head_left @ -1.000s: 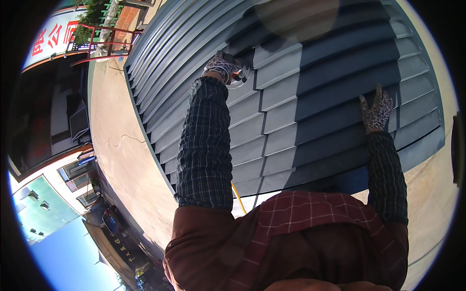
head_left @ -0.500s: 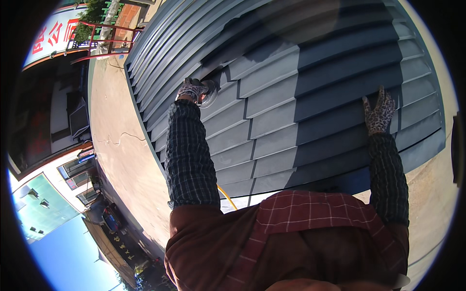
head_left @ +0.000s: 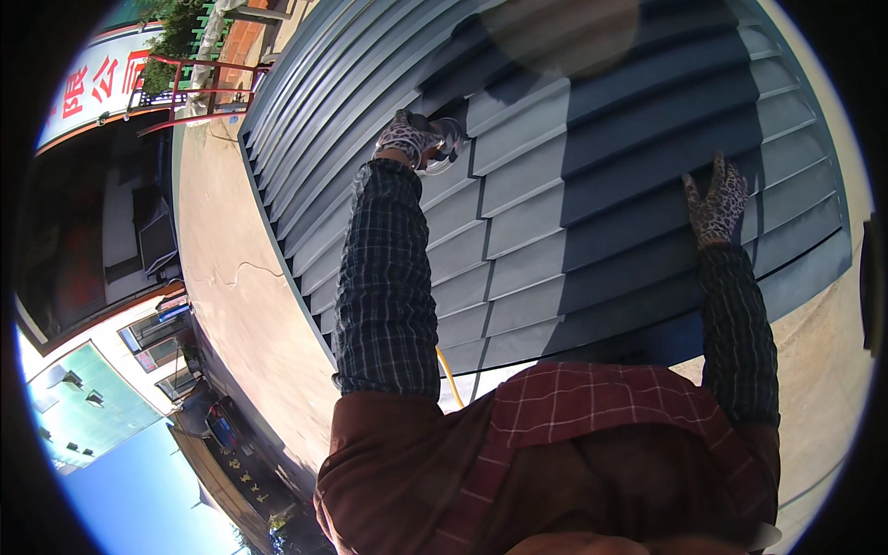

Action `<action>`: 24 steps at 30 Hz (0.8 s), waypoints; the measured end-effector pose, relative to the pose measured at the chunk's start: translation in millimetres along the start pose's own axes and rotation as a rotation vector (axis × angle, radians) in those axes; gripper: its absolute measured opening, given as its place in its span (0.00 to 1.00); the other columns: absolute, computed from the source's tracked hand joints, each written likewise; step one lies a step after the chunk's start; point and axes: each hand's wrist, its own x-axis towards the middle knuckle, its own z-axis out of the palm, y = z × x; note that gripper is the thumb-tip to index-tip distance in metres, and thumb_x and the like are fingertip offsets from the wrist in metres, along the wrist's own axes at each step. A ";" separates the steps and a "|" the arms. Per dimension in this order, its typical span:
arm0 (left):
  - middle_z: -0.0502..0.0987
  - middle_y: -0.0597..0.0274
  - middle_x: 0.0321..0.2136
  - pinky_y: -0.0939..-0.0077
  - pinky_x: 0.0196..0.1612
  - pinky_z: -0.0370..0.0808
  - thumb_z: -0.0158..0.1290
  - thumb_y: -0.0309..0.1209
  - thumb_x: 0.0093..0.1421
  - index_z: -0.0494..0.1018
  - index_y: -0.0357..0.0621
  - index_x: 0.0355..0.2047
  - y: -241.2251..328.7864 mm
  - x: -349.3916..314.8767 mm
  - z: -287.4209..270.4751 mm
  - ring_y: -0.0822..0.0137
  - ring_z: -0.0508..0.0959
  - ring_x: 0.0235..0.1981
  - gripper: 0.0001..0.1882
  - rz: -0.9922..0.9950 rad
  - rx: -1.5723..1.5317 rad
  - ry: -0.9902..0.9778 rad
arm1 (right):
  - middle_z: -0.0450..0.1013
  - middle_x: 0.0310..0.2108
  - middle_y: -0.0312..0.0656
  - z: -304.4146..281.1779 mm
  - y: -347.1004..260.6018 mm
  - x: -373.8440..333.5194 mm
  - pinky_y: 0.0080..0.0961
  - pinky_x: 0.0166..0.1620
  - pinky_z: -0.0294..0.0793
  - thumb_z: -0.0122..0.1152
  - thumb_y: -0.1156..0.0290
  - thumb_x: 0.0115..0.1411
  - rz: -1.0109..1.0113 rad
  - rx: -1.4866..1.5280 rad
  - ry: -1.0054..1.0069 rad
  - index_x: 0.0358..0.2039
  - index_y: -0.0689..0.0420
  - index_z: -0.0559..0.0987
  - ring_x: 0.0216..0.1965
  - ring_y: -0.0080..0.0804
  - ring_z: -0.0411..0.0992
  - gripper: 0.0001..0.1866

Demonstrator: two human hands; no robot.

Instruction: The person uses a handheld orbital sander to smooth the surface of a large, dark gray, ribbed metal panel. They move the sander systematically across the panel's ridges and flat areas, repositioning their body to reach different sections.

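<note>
1. Here's the gloved left hand (head_left: 403,139), grip curled around a round object (head_left: 447,141) with a clear rim, presumably wrapped that way for firm control; the exact finger placement is hidden.
2. That round object sits over the sunlit left part of the grey slatted panel (head_left: 525,222); contact is hard to call.
3. Across, the right hand (head_left: 717,208) lies spread on the slats, grip empty, probably for balance.
</note>
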 end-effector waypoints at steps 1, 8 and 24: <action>0.75 0.45 0.59 0.63 0.61 0.75 0.75 0.42 0.45 0.58 0.44 0.70 4.5 -0.2 1.5 0.52 0.78 0.57 0.55 0.003 0.010 0.003 | 0.67 0.64 0.57 2.3 0.5 -1.2 0.51 0.74 0.51 0.70 0.47 0.59 -0.002 0.001 0.009 0.69 0.55 0.68 0.69 0.50 0.62 0.42; 0.77 0.45 0.56 0.64 0.57 0.77 0.75 0.40 0.45 0.60 0.42 0.68 28.3 -5.9 3.5 0.53 0.79 0.54 0.53 0.029 -0.009 -0.023 | 0.67 0.64 0.56 6.1 0.4 -3.9 0.51 0.73 0.52 0.70 0.47 0.58 -0.009 -0.004 0.032 0.69 0.53 0.67 0.68 0.49 0.63 0.43; 0.72 0.46 0.64 0.65 0.66 0.71 0.74 0.47 0.48 0.54 0.46 0.74 45.9 -10.6 4.9 0.52 0.74 0.64 0.58 0.022 -0.039 -0.077 | 0.65 0.65 0.58 -2.7 -4.5 -6.1 0.51 0.74 0.49 0.67 0.45 0.62 0.021 -0.026 -0.048 0.71 0.52 0.64 0.70 0.50 0.60 0.43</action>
